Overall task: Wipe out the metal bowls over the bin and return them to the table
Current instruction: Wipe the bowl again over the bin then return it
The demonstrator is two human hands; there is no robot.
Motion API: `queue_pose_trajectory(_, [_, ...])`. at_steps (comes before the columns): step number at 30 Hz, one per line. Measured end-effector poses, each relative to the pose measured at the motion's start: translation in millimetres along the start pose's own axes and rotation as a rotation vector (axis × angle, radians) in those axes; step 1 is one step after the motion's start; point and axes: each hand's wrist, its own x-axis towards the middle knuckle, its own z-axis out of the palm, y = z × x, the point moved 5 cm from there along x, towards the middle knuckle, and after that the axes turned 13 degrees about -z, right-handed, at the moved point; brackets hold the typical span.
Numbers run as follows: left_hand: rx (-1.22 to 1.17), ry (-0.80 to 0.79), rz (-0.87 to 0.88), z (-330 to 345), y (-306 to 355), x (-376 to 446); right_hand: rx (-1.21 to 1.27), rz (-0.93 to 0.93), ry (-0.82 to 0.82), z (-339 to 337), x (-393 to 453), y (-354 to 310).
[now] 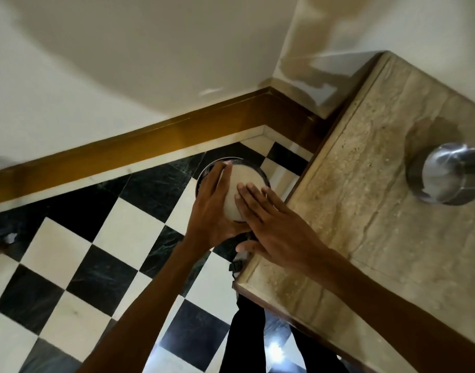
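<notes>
Wiping is underway: your left hand (212, 208) is gripping 1 bowl (232, 192) over the bin, right hand (279, 224) pressing flat-fingered inside, and next you are needing to carry it to the table (379, 238).

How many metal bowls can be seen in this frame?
2. One bowl is held in the left hand above the checkered floor; another bowl sits on the stone table. More may lie outside the view.

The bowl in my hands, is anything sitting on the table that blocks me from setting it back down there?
Nothing visible does. The held bowl is beside the table's near edge, which looks bare; the only item is another metal bowl, upside down, farther right. Your right hand is over that edge.
</notes>
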Motion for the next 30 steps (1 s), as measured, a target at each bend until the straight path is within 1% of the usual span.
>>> queue_pose_trajectory(1, [-0.04, -0.004, -0.026, -1, 0, -1, 0.063, 0.032, 0.035, -2, -1, 2])
queue_pose_trajectory(2, [-0.084, 0.007, -0.07, -3, 0, -2, 0.156, 0.075, 0.128, -7, -3, 3])
queue_pose_trajectory(4, [-0.186, -0.011, -0.161, -5, 3, -6, 0.419, 0.232, 0.404, -26, -20, 5])
queue_pose_trajectory(5, [-0.288, -0.047, -0.238, -6, 7, -9, 0.569, 0.315, 0.516, -30, -30, 8])
queue_pose_trajectory(6, [-0.442, -0.092, -0.325, -9, 16, -12, 0.699, 0.383, 0.599, -31, -42, 13])
queue_pose_trajectory(8, [-0.808, -0.252, -0.494, -7, 41, -17, 0.818, 0.463, 0.656, -31, -62, 24])
queue_pose_trajectory(11, [-1.28, -0.56, -0.692, 5, 83, -33, 0.885, 0.475, 0.628, -28, -90, 36])
queue_pose_trajectory(13, [-1.529, -0.717, -0.804, 16, 114, -45, 0.976, 0.478, 0.658, -32, -117, 41])
queue_pose_trajectory(14, [-1.601, -0.778, -0.832, 22, 129, -50, 1.022, 0.487, 0.675, -34, -129, 43])
queue_pose_trajectory(15, [-1.617, -0.817, -0.875, 28, 142, -55, 1.062, 0.512, 0.701, -33, -143, 46])
queue_pose_trajectory(16, [-1.579, -0.848, -0.925, 37, 158, -61, 1.088, 0.559, 0.731, -32, -164, 50])
queue_pose_trajectory(17, [-1.506, -0.843, -0.97, 48, 171, -66, 1.092, 0.619, 0.76, -30, -185, 55])
queue_pose_trajectory(19, [-1.357, -0.753, -1.015, 65, 186, -71, 1.068, 0.754, 0.794, -15, -218, 66])
queue_pose_trajectory(22, [-1.126, -0.657, -0.967, 95, 219, -80, 1.085, 0.954, 0.829, 9, -272, 82])
queue_pose_trajectory(25, [-0.992, -0.651, -0.996, 134, 256, -94, 1.099, 1.093, 0.893, 23, -325, 100])
queue_pose_trajectory(27, [-0.907, -0.655, -0.92, 158, 274, -100, 1.08, 1.193, 0.937, 30, -354, 110])
queue_pose_trajectory(28, [-0.859, -0.67, -0.864, 174, 299, -104, 1.072, 1.244, 0.979, 33, -383, 119])
queue_pose_trajectory(30, [-0.804, -0.63, -0.816, 191, 317, -104, 1.069, 1.284, 1.0, 42, -400, 128])
